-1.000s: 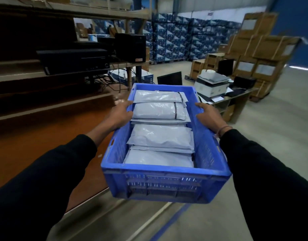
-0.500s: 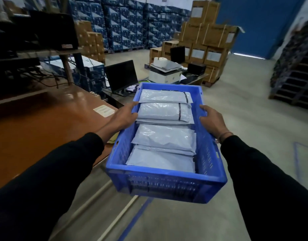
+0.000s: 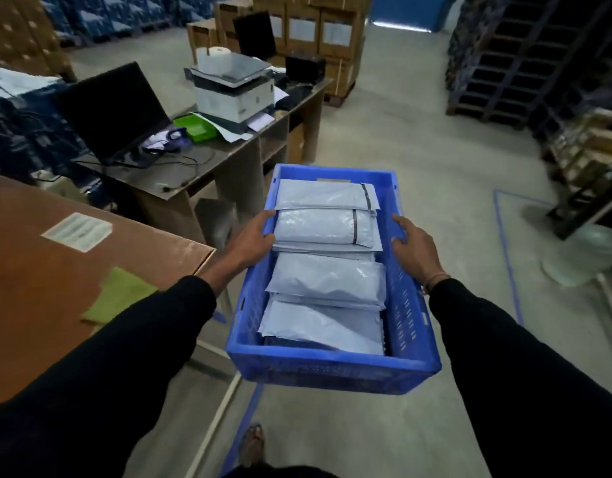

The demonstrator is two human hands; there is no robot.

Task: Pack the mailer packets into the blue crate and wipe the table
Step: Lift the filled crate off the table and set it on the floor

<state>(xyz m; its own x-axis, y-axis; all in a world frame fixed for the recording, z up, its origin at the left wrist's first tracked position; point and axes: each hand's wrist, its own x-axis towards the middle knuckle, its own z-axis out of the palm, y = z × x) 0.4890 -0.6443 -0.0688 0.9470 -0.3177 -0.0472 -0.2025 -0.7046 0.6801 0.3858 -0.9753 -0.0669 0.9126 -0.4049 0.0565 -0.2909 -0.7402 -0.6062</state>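
1. Four or so mailer packets visible in the blue crate, overlapped in a row from the near end to the far end – packing half looks done, judging by the bare brown table.
2. Crate up in the air over the concrete floor, just off the table's corner, resting on nothing. Carried level so far; best kept that way so the slick packets don't slide toward one end.
3. Left hand curled over the left rim, fingertips touching the second packet from the far end. Right hand wrapped on the right rim, fingers lying along its edge. Both grips sit past the middle, toward the far end – near end hangs unsupported, so worth shifting closer to centre if it feels tippy.
4. Should go down flat on the floor or another surface, not dropped.
5. Green cloth lying on the table near its edge, untouched – presumably for the wipe, once both hands are free.
6. Desk with printer and monitor straight ahead, so watch the corner in passing.
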